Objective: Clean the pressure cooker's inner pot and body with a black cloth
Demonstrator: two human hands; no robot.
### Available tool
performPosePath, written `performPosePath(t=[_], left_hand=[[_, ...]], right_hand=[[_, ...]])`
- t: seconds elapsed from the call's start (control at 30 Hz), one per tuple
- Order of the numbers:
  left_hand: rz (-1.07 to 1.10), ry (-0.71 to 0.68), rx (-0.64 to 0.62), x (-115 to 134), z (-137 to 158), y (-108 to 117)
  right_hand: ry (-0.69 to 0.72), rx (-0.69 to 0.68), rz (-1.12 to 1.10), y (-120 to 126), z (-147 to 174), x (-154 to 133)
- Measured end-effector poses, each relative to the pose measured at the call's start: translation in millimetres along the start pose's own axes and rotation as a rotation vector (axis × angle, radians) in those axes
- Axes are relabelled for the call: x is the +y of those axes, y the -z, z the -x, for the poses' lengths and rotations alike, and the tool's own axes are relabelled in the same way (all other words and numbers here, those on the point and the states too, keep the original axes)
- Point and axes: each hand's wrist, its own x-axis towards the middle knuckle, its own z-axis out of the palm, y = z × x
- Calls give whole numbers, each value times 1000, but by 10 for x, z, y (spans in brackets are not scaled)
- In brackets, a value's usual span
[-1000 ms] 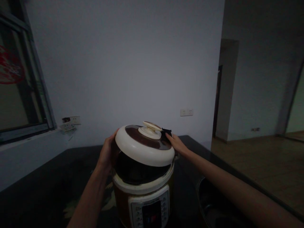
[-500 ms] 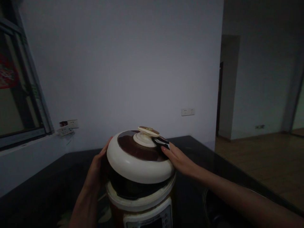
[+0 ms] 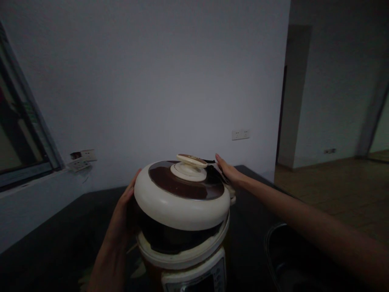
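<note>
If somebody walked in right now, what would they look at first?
Probably the big cream-and-brown lid in the lower middle, tilted above the cooker with a dark band showing between them. Next, maybe the two hands: the left hand at the lid's left side, the right hand by its far right edge. Then the dark round vessel at lower right, partly hidden by the right forearm.

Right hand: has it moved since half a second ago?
Yes: the right hand now sits higher in view, closer to the wall socket.
</note>
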Motion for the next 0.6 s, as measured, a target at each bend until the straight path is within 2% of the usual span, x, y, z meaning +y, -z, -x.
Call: performPosePath(t=[0.1, 0.3, 0.4, 0.6], left_hand=[[-3, -3, -8, -12, 25, -14], [19, -19, -48, -50, 21, 23], [7, -27, -45, -54, 19, 29], [19, -66, -55, -38, 45, -27]], right_hand=[[8, -43, 41, -20, -156, 29], [177, -172, 56, -144, -282, 41], [242, -216, 74, -149, -280, 30], [313, -212, 127, -75, -123, 54]])
